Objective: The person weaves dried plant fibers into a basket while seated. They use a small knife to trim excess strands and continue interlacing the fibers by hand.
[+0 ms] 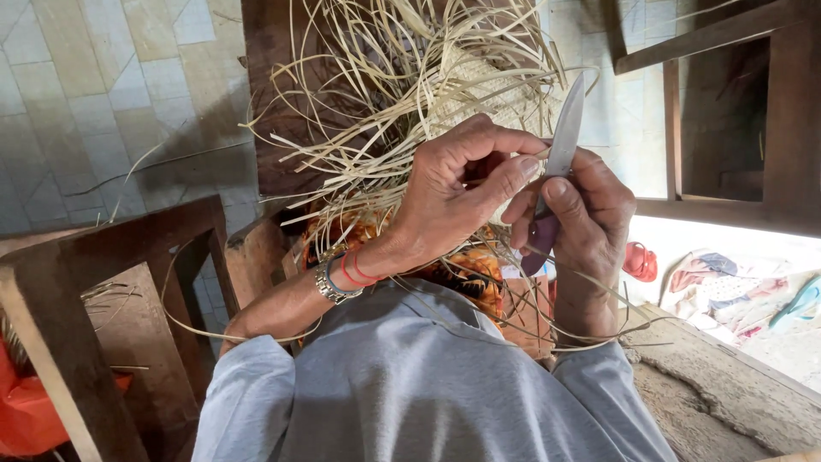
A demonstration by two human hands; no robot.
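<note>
Between both hands, knife point(562, 128) upright in right fingers point(560, 192), strips point(385, 94) beyond

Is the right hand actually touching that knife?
Touching. The head view shows the right hand wrapped around the knife, its fingers closed on the purple handle and the blade pointing up.

Grey long sleeves point(428, 385); silver metal watch point(332, 284); red bands point(355, 270) on left wrist.

No packages, labels, signs or screens show anywhere in this view.
</note>
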